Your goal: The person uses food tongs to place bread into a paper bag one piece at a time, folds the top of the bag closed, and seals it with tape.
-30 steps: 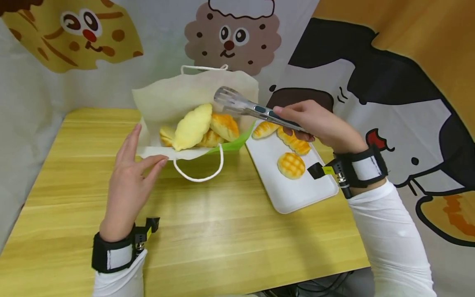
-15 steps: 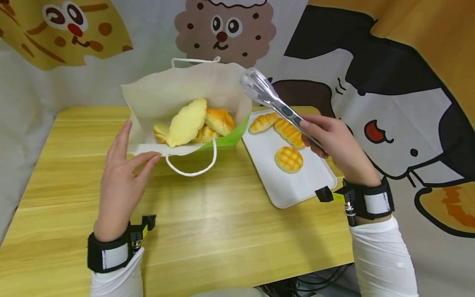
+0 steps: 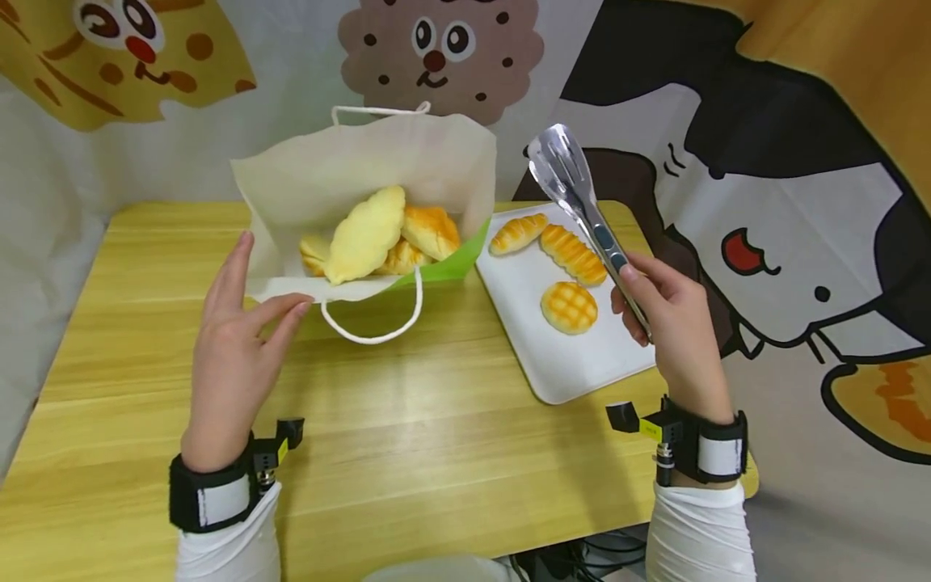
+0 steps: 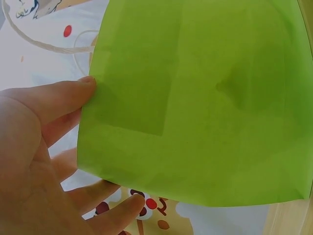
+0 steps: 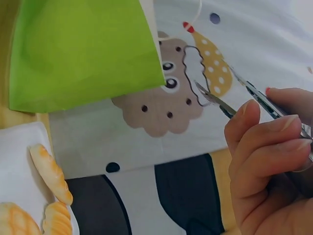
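Observation:
A green paper bag (image 3: 364,149) with white rope handles stands with its mouth toward me. Inside lie a pale yellow, scalloped bread (image 3: 367,234) and several golden breads (image 3: 431,233). My left hand (image 3: 236,356) pinches the bag's near left rim between thumb and fingers; in the left wrist view its thumb presses the green side's edge (image 4: 195,98). Held in my right hand (image 3: 672,323) are metal tongs (image 3: 578,182), pointing up and away above the tray's right side. Their tips stand apart with nothing between them in the right wrist view.
A white tray (image 3: 556,384) right of the bag bears two elongated breads, one nearer the back (image 3: 518,234) and one beside it (image 3: 573,255), plus a round, grid-marked bun (image 3: 570,307). A printed cartoon curtain (image 3: 291,48) hangs behind the wooden table (image 3: 407,436).
My right hand has drawn the tongs away from the bag's mouth, rightward and back toward me, turning them more upright over the tray. My left hand keeps its pinch on the rim.

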`<state>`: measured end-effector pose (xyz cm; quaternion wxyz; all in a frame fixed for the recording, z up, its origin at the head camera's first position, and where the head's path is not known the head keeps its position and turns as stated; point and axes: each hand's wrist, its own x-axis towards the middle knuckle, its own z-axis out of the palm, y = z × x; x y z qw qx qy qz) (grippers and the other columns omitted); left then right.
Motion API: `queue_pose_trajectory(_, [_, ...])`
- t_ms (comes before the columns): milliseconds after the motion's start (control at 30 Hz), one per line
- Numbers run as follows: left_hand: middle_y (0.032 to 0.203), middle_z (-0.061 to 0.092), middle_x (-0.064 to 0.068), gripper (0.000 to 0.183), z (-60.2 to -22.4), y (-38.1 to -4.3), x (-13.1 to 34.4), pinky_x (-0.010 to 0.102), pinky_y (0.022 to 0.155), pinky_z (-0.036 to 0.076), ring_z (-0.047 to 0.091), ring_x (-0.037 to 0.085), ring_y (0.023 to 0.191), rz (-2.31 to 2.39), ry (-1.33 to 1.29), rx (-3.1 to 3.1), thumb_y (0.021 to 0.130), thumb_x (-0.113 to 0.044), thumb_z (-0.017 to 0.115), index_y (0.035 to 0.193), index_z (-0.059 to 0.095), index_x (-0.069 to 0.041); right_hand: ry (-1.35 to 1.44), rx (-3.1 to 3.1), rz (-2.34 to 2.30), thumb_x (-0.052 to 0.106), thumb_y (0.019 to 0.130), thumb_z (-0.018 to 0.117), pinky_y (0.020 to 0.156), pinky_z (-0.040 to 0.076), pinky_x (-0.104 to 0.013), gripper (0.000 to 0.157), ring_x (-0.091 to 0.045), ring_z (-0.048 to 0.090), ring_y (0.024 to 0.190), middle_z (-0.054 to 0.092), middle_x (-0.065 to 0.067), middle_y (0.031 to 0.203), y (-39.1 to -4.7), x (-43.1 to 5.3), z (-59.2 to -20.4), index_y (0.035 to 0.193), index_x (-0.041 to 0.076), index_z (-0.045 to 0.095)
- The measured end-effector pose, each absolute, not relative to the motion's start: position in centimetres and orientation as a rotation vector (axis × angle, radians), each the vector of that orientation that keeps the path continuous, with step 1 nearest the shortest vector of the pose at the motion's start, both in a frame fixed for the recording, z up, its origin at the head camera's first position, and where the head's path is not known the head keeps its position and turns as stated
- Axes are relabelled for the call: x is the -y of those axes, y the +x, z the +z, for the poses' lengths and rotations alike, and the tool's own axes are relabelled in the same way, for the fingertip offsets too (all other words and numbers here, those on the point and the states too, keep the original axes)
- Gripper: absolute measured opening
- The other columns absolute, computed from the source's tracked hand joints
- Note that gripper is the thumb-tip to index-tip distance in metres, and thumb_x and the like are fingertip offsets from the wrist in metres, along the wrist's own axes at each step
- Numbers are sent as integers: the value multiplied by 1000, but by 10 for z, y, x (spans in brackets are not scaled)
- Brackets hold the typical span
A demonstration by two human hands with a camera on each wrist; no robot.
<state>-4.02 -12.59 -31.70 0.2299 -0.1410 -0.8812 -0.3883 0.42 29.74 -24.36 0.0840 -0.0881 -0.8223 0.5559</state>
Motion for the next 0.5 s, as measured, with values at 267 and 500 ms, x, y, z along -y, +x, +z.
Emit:
queue_pose_trajectory(267, [165,28,7,18,-318,-39,125,56,123,24,27,36,151,-1064,-401,2439,88,-9,76,99,77,4,-338,2304,1696,33,100,61,39,35,-26,35,-18,42,49,59,-3,73,24,-297,-264,125,8,64])
queue_pose_trajectory(500, [165,29,7,16,-317,-41,126,53,124,23,27,34,151,-1070,-398,2417,87,-8,76,98,78,4,-517,2079,1860,31,99,63,38,31,-27,35,-17,41,46,59,-4,68,42,-298,-297,120,3,64])
